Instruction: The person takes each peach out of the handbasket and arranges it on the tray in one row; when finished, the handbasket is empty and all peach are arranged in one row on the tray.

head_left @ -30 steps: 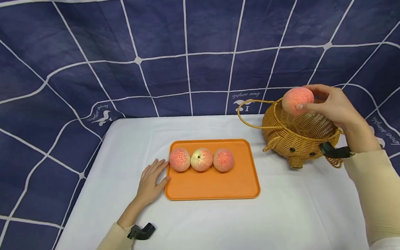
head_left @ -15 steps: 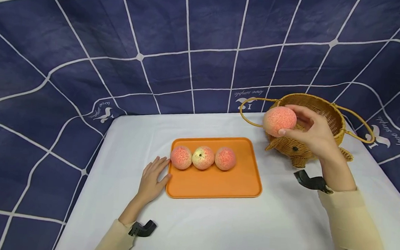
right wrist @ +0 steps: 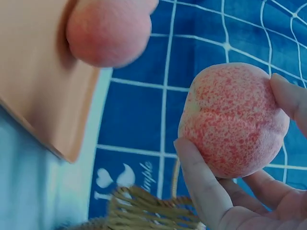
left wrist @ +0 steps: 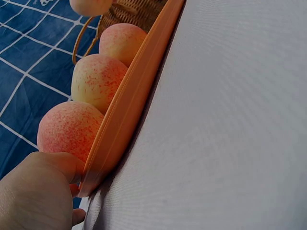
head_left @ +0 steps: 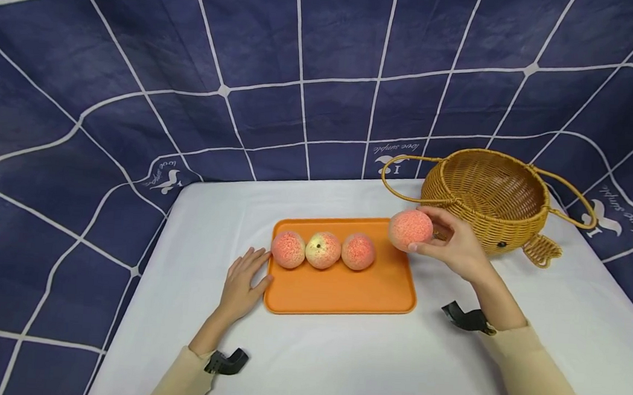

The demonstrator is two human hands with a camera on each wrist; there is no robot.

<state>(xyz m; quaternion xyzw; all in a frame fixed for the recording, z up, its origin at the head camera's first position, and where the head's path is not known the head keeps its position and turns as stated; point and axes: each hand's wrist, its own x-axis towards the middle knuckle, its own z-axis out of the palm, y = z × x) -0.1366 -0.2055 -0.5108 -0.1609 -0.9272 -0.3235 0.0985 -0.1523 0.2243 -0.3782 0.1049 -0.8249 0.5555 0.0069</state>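
Observation:
My right hand [head_left: 455, 245] grips a pink speckled peach [head_left: 410, 230] at the tray's upper right corner in the head view. The right wrist view shows thumb and fingers curled round that peach [right wrist: 235, 120]. Three peaches stand in a row along the far side of the orange tray [head_left: 337, 295]: a pink one [head_left: 288, 249] at the left, a yellowish one [head_left: 323, 250] in the middle, a pink one [head_left: 358, 251] at the right. My left hand [head_left: 243, 283] lies with spread fingers at the tray's left edge, fingertips right at the rim [left wrist: 103, 163].
A wicker basket [head_left: 457, 209] with animal features and two loop handles stands at the back right, behind my right hand. A white cloth [head_left: 338, 368] covers the table. Dark blue curtain with white lines [head_left: 332, 114] hangs behind and at both sides.
My right hand has carried the peach from over the basket leftward and toward me, to the tray's right end. The left hand keeps its place at the tray's edge.

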